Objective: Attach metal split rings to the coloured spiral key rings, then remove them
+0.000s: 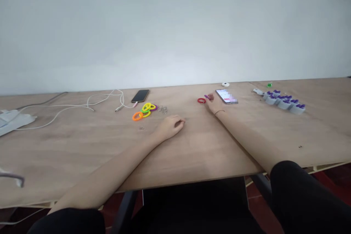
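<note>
My left hand [172,125] rests on the table with its fingers curled and the thumb meeting the fingertips; whether a small thing is between them I cannot make out. Farther forward, my right hand [211,104] is closed on a small purple piece [207,97], whose kind is too small to tell. Just left of those fingers lies a red coil ring [201,101]. Beyond my left hand are orange [137,116], yellow [147,107], green and purple coil rings in a loose pile. Small metal clasps [163,109] lie beside the pile.
A dark phone [140,95] with a white cable [120,98] lies at the back left. Near my right hand is a lit phone [226,96], with a white round case [225,84] behind it. Grey holders with purple tops [285,101] and a green item [269,85] stand right.
</note>
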### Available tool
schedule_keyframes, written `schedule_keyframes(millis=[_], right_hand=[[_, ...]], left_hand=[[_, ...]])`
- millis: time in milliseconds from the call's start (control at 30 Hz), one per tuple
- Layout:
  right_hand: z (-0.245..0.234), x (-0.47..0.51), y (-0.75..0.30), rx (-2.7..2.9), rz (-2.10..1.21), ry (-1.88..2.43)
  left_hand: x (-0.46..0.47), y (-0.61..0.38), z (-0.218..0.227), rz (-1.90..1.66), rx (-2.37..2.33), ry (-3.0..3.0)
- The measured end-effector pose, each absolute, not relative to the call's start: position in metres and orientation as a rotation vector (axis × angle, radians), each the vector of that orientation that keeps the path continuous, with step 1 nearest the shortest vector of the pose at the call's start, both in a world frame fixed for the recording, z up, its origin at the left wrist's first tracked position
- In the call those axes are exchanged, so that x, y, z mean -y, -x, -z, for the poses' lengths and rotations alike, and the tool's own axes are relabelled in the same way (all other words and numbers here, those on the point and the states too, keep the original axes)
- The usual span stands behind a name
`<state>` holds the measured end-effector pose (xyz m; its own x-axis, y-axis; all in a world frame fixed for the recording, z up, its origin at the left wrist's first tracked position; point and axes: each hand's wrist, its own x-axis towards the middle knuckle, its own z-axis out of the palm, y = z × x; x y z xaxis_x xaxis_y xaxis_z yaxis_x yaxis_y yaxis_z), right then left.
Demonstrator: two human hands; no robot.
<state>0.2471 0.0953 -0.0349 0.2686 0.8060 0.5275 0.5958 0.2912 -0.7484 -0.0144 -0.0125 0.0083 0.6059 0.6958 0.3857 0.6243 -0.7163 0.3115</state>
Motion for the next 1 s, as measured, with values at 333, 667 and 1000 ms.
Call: schedule_keyframes(millis=[333, 667, 1000], right_hand=[[0.023, -0.073, -0.221, 1.911, 0.048, 1.270], [0.002, -0.058, -0.136, 2.565, 0.278, 1.003], [-0.023, -0.068, -0.077, 2.843, 0.527, 0.924]], left_hand=[[0.011, 0.016, -0.008, -0.659, -1.030, -2.774], [0.017, 0.046, -0.006, -0.621, -1.014, -2.738], [0.016, 0.039, -0.008, -0.614, -0.989, -2.730]])
